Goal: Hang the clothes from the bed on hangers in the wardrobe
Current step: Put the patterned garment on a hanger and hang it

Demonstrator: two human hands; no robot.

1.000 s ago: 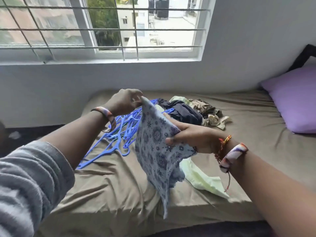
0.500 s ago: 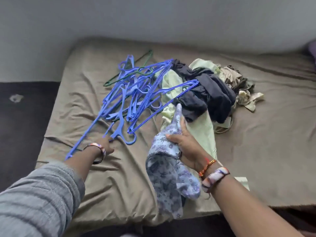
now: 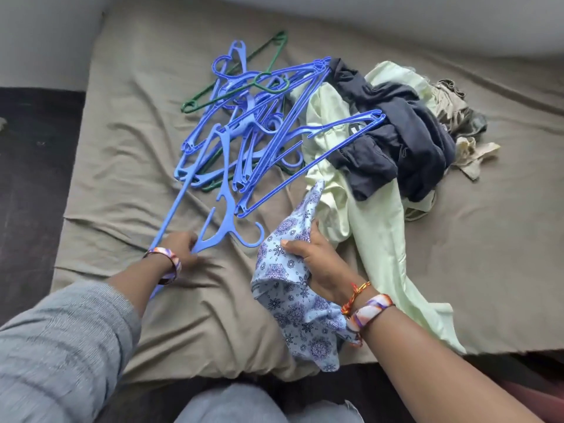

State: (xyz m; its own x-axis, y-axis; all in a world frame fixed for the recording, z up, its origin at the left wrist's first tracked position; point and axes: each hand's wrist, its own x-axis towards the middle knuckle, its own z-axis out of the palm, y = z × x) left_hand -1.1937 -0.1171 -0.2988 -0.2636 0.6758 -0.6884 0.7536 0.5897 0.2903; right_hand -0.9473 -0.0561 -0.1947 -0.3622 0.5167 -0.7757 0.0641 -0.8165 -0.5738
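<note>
My right hand (image 3: pixel 317 257) grips a light blue patterned garment (image 3: pixel 299 306) that hangs bunched over the bed's near edge. My left hand (image 3: pixel 180 248) grips the shoulder of a blue hanger (image 3: pixel 225 227) at the near end of a tangled heap of blue hangers (image 3: pixel 259 129). Right of the heap lies a pile of clothes: a pale green garment (image 3: pixel 375 239), a dark navy one (image 3: pixel 403 141) and a khaki one (image 3: pixel 457 117).
The bed has a wrinkled olive sheet (image 3: pixel 128 166). A green wire hanger (image 3: pixel 232 83) lies among the blue ones. Dark floor (image 3: pixel 27 178) runs along the bed's left side, and a grey wall (image 3: pixel 427 19) stands behind it.
My view tilted down from the window to the bed. My left hand let go of the patterned garment, reached down to the hangers and took hold of one. My right hand lowered the garment.
</note>
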